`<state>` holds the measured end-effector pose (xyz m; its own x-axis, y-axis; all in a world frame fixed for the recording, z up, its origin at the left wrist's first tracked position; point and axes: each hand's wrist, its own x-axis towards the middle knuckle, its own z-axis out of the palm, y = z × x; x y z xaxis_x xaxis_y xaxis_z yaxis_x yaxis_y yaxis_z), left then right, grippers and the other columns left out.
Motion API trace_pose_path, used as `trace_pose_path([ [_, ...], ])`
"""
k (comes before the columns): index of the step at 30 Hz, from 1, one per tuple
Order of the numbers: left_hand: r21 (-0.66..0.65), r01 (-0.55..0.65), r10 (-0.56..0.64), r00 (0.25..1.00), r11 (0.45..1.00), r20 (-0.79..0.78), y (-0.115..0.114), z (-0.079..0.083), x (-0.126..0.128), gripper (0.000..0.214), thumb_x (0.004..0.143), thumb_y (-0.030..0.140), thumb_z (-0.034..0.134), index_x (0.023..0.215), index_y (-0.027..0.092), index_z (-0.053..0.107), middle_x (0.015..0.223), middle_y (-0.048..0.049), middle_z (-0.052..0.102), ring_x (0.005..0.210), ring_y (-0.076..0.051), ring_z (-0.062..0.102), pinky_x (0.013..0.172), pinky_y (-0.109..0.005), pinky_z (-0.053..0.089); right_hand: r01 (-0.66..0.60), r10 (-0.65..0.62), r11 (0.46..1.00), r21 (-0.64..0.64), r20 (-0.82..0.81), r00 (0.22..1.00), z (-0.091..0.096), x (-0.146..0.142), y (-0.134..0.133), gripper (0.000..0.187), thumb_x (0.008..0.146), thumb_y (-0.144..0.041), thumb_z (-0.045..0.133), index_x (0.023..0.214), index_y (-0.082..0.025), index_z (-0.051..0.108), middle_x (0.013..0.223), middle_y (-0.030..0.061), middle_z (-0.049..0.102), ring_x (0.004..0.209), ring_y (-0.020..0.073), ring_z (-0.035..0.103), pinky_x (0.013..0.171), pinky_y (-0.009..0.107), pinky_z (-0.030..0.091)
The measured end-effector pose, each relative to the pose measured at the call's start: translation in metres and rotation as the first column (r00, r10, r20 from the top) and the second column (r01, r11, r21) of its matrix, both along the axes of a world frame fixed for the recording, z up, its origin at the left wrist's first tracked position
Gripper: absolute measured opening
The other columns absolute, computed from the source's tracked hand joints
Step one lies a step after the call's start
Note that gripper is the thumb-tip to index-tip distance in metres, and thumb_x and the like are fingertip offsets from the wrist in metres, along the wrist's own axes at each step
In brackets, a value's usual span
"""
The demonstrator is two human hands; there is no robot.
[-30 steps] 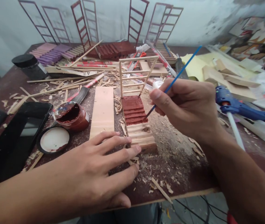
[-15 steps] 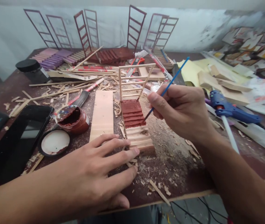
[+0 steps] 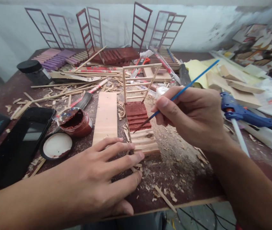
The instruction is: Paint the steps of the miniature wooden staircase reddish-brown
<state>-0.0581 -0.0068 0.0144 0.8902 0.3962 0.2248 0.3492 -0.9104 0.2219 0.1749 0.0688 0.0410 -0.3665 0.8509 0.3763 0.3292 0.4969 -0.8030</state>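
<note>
A thin blue paintbrush (image 3: 193, 80) is pinched in my right hand (image 3: 188, 115), its tip touching the ridged wooden piece (image 3: 144, 142) near that piece's left edge. Red-brown paint coats the far ridges; the near ridges are bare wood. From its far end rises a small ladder-like frame (image 3: 142, 83) of unpainted sticks. My left hand (image 3: 109, 169) lies with fingers spread, fingertips at the near left corner of the ridged piece. Left of it lie a flat pale wooden strip (image 3: 106, 116), an open jar of red-brown paint (image 3: 77, 123) and its lid (image 3: 56, 146).
A blue glue gun (image 3: 243, 111) lies on the right beside wood offcuts (image 3: 233, 89). Painted ladder-frame pieces (image 3: 142, 27) stand along the wall. At left are a black phone (image 3: 23, 140) and a dark lidded jar (image 3: 33, 72). Sticks and shavings litter the table.
My right hand has tilted the brush, and its tip has moved left across the ridge from the right edge. The left hand stays where it was.
</note>
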Motion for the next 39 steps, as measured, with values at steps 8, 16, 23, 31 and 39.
trace_pose_path([
  [8, 0.010, 0.008, -0.008, 1.000, 1.000, 0.000, 0.0010, -0.0020, -0.0006, 0.041, 0.100, 0.047, 0.047, 0.123, 0.016, 0.061, 0.143, -0.0095, 0.052, 0.129, -0.033, 0.047, 0.109, -0.052, 0.039, -0.039, 0.038, 0.998, -0.043, -0.028, 0.999, -0.0023, -0.0001, 0.0024, 0.027, 0.089, -0.040, 0.065, 0.073, -0.019, 0.066, 0.057, -0.0014, 0.061, 0.046, 0.0064, 0.049, 0.041, 0.026, 0.035],
  [16, 0.003, 0.004, -0.004, 1.000, 1.000, -0.010, 0.0013, 0.0025, 0.0013, 0.040, 0.101, 0.045, 0.044, 0.120, 0.015, 0.062, 0.141, -0.0103, 0.054, 0.125, -0.032, 0.050, 0.106, -0.052, 0.041, -0.048, 0.045, 0.996, -0.076, -0.038, 0.998, -0.0052, 0.0010, 0.0054, 0.024, 0.089, -0.039, 0.066, 0.076, -0.018, 0.067, 0.056, -0.0013, 0.062, 0.046, 0.0066, 0.049, 0.040, 0.025, 0.035],
  [23, 0.000, -0.001, 0.001, 1.000, 1.000, -0.002, 0.0009, 0.0006, 0.0007, 0.037, 0.100, 0.044, 0.047, 0.119, 0.016, 0.062, 0.141, -0.0107, 0.053, 0.127, -0.033, 0.050, 0.105, -0.052, 0.041, -0.091, 0.091, 0.994, -0.065, 0.001, 0.996, -0.0066, 0.0027, 0.0062, 0.021, 0.090, -0.035, 0.065, 0.078, -0.019, 0.069, 0.062, -0.0004, 0.065, 0.049, 0.0070, 0.052, 0.044, 0.024, 0.040],
  [31, 0.005, 0.002, -0.002, 1.000, 1.000, -0.001, 0.0002, 0.0003, 0.0005, 0.038, 0.100, 0.046, 0.046, 0.118, 0.016, 0.062, 0.142, -0.0105, 0.053, 0.127, -0.033, 0.050, 0.106, -0.052, 0.041, -0.093, 0.096, 0.994, -0.051, 0.055, 0.994, -0.0064, 0.0043, 0.0073, 0.022, 0.090, -0.035, 0.065, 0.076, -0.019, 0.069, 0.061, -0.0006, 0.064, 0.050, 0.0076, 0.052, 0.045, 0.024, 0.041],
  [39, 0.005, 0.002, -0.002, 1.000, 1.000, -0.005, 0.0009, 0.0028, 0.0018, 0.037, 0.100, 0.044, 0.048, 0.117, 0.015, 0.062, 0.140, -0.0110, 0.054, 0.125, -0.032, 0.052, 0.104, -0.051, 0.043, -0.082, 0.085, 0.995, -0.049, 0.075, 0.994, -0.0056, 0.0033, 0.0059, 0.023, 0.090, -0.035, 0.064, 0.075, -0.019, 0.067, 0.061, -0.0008, 0.063, 0.050, 0.0077, 0.051, 0.045, 0.025, 0.039],
])
